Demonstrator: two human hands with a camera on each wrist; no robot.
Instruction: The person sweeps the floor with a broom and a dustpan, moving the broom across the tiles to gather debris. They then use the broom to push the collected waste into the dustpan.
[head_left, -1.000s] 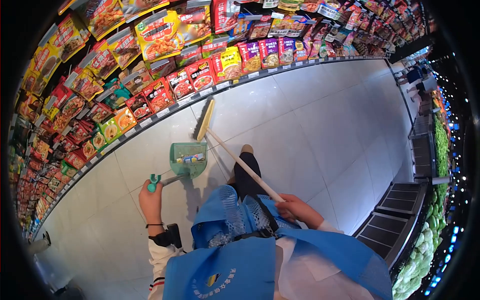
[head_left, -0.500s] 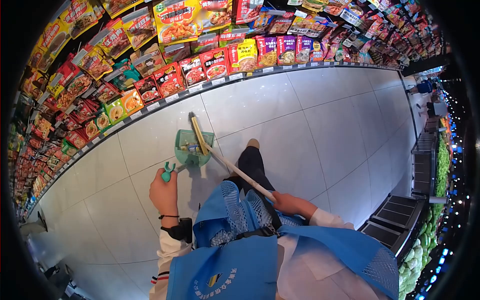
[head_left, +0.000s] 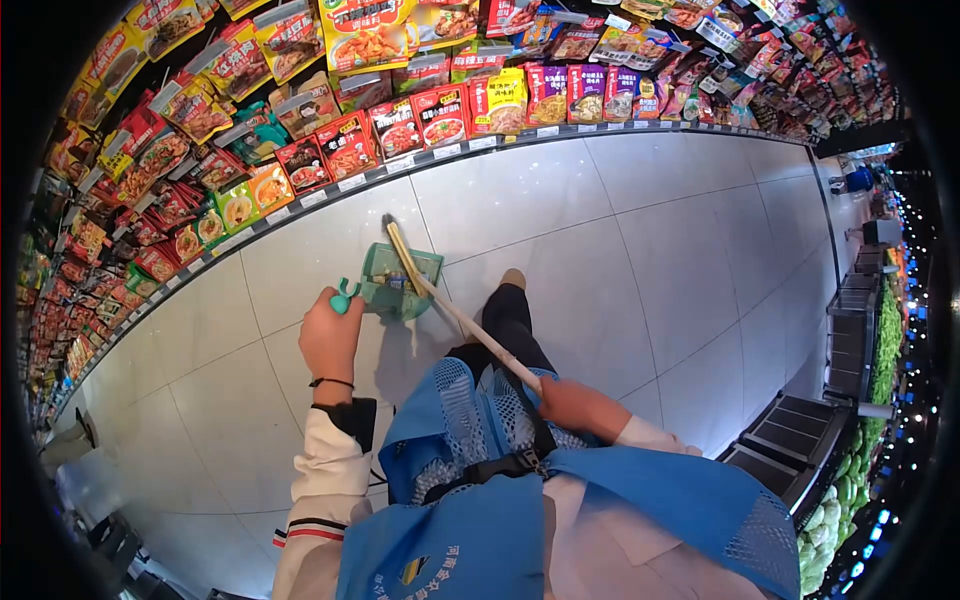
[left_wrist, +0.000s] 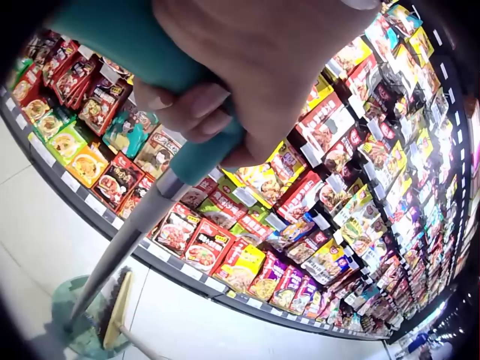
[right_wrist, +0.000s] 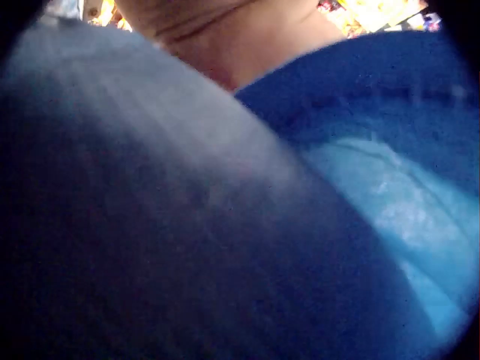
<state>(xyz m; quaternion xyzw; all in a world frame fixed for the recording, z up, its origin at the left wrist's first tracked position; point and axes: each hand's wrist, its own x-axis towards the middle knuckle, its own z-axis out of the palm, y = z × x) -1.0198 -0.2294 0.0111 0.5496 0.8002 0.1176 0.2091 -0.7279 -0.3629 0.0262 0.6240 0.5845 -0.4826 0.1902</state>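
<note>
"Packets (head_left: pixel 350 147) line the shelf; what's our first worry from the left?"

"Our left hand (head_left: pixel 330 345): its fingers curl round the teal handle (left_wrist: pixel 202 157) of the green dustpan (head_left: pixel 434 268). If that wrist twists, the pan could tip and spill the litter (head_left: pixel 395 283) inside."

"And the broom head (head_left: pixel 402 248)?"

"It slants across the pan, though we can't tell whether they touch. A hasty pull could flick scraps onto the floor tiles (head_left: pixel 540 200)."

"What of our right hand (head_left: pixel 580 408)?"

"It grips the wooden pole (head_left: pixel 485 338) close to our blue vest (head_left: pixel 450 550); loose cloth could snag the stroke. Farther forward, our shoe (head_left: pixel 513 278) could knock the pan if we step carelessly."
</note>
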